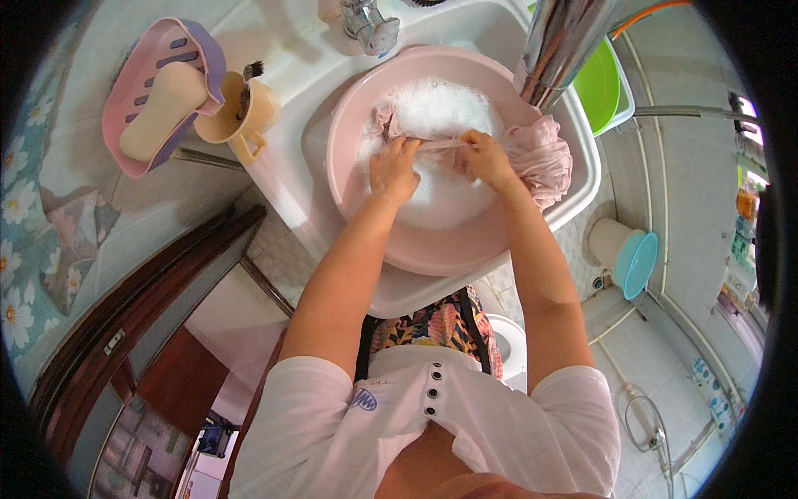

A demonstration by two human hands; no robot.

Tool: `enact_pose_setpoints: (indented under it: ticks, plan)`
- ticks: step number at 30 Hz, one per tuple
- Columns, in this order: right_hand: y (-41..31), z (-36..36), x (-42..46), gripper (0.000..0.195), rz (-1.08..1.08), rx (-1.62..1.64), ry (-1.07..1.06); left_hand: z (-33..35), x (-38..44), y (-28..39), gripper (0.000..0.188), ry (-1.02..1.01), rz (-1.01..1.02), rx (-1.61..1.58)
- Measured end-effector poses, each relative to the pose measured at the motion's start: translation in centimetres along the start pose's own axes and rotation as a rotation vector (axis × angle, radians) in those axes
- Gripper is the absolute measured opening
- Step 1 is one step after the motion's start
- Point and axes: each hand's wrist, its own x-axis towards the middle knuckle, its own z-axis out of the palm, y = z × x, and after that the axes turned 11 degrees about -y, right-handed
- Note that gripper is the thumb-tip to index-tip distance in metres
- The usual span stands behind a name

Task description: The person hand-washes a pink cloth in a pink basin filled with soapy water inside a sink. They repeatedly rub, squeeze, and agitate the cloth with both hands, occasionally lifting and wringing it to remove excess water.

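Note:
A round pink plastic basin [436, 256] stands in a white sink, with soapy water and white foam [446, 106] inside. Across the water a strip of pink cloth [439, 144] is stretched between my two hands. My left hand [395, 169] grips its left part, and my right hand [486, 159] pinches it farther right. More of the pink cloth [541, 159] lies bunched over the basin's right rim. Another bunched part [383, 120] sits at the foam's left edge.
The white sink [293, 193] surrounds the basin, below a metal faucet [372, 28]. At left are a pink and purple soap dish [118, 118] with a soap bar [163, 103] and a yellow cup [252, 125] holding a brush. A thick chrome pipe [555, 50] rises at upper right beside a green basin [595, 90].

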Motion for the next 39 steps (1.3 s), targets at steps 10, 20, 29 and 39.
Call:
enact_pose_setpoints:
  ticks: [10, 20, 29, 39]
  plan:
    - [-7.6, -7.9, -5.0, 0.02, -0.002, 1.281, -0.114, -9.7, -0.5, 0.6, 0.032, -0.004, -0.032, -0.764]
    - [-2.2, 1.1, 4.6, 0.037, 0.115, 0.515, 0.286, -2.3, 2.5, -2.7, 0.051, -0.049, -0.15, -0.136]
    - [-2.8, 2.0, 2.9, 0.039, 0.099, 0.409, 0.417, -2.9, 0.0, 1.1, 0.045, -0.087, -0.08, -0.149]
    - [-4.6, 1.1, -3.0, 0.041, -0.15, 0.698, 0.21, -5.0, 0.0, 2.1, 0.03, -0.216, 0.035, -1.482]
